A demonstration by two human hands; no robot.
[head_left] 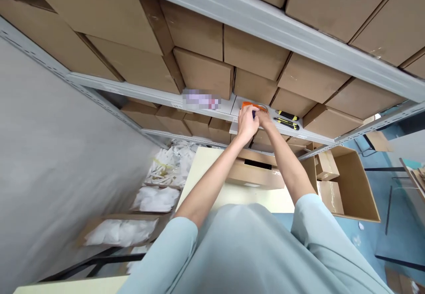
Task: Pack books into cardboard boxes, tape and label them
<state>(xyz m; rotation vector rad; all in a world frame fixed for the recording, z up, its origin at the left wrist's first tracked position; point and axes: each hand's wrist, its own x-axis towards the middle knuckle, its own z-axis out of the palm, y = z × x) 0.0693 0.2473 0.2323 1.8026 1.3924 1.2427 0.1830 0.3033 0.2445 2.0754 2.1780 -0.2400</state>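
Note:
My left hand (247, 122) reaches up to the shelf's edge with its fingers curled around a small dark blue thing (254, 114), most of which is hidden. Pressed close beside it, my right hand (263, 117) is also closed, and what its fingers hold is covered. Just behind both hands an orange object (248, 104) lies on the shelf; its kind is not clear. To the right of my hands are two black-and-yellow utility knives, the upper knife (288, 115) and the lower knife (287, 123), side by side on the shelf.
Cardboard boxes (203, 70) fill the grey metal shelf (126, 87) behind my hands. Below stands a pale table (206, 161) with a long carton (262, 180) on it. An open carton (360, 187) holds smaller boxes at right. White bagged items (156, 198) lie at left.

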